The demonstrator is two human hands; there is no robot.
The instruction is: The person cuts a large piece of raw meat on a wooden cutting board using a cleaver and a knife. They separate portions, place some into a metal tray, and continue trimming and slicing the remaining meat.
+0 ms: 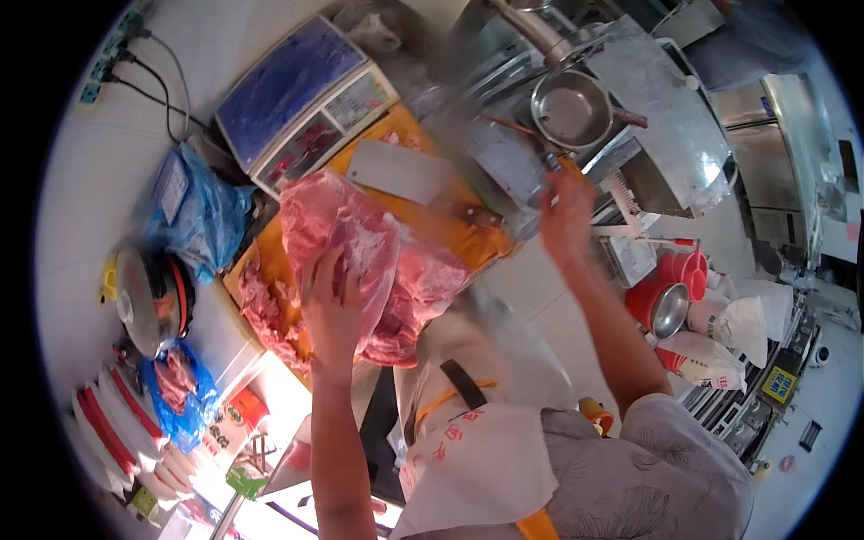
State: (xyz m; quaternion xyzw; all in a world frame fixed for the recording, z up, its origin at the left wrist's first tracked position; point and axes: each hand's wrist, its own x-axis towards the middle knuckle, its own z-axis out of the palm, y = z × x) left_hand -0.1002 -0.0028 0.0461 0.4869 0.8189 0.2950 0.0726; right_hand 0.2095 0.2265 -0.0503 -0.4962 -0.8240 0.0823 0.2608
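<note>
A large slab of raw pink meat (360,225) lies across an orange cutting board (432,216). My left hand (331,301) rests on the meat, its fingers stretched out over the surface. Beyond the meat, a broad cleaver (396,169) with a brown handle lies flat on the board, and neither hand touches it. Out past the board's right edge, my right hand (567,211) is closed around a yellow-handled tool (571,167); motion blur hides what kind it is. Meat scraps (265,301) are scattered on the board's left side.
A scale with a blue platform (292,85) stands behind the board. A steel saucepan (572,108) sits on the metal counter at the far right. Blue plastic bags (202,211) lie to the left. Red buckets (688,270) and white sacks (711,360) stand at right.
</note>
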